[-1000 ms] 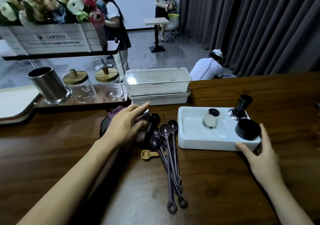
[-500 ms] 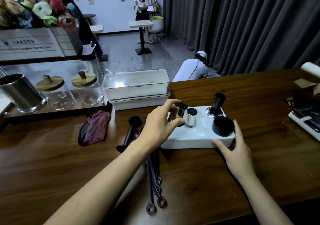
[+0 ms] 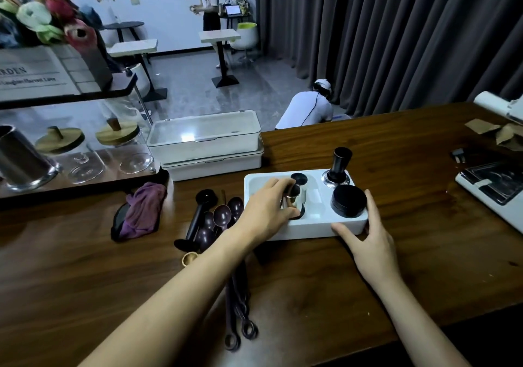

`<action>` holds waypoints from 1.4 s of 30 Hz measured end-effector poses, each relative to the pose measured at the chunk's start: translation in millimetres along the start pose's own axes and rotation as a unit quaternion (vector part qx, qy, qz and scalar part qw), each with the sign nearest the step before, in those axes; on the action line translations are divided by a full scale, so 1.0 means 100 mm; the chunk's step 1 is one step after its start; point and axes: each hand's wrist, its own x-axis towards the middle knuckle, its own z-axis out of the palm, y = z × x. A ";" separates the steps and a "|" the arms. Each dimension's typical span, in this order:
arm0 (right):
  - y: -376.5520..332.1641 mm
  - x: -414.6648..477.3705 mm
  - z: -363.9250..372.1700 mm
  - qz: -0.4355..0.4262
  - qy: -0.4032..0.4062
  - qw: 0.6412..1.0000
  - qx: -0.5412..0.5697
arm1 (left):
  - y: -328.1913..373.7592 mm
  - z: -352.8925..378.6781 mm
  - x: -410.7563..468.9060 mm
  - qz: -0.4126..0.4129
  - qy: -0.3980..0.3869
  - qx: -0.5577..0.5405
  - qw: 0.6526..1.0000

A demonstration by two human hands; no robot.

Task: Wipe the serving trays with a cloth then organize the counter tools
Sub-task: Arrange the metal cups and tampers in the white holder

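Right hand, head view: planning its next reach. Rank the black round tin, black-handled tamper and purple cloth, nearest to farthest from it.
From the right hand:
1. Black round tin, in the tray beside its fingers.
2. Black-handled tamper, at the tray's back.
3. Purple cloth, far left on the counter.

The desk [image 3: 339,281] is dark wood with a smooth, glossy finish. At centre, the white tray [image 3: 311,229] looks like matt plastic, and the small cup [image 3: 297,200] in it is polished metal. To its left lie glossy dark plastic spoons [image 3: 222,213] and a soft purple cloth [image 3: 144,211]. At the left edge, clear glass jars [image 3: 135,160] carry wooden lids [image 3: 117,133].
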 end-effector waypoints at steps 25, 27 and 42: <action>-0.02 0.00 0.00 -0.005 -0.001 1.000 -0.008 | 0.04 0.09 0.06 0.013 -0.067 0.013 0.998; -0.02 0.00 0.00 -0.003 -0.002 1.000 -0.006 | 0.02 0.07 0.08 0.006 -0.071 0.000 0.997; -0.05 -0.01 0.02 0.012 -0.005 1.000 -0.015 | -0.22 -0.36 -0.40 0.013 0.047 -0.103 0.994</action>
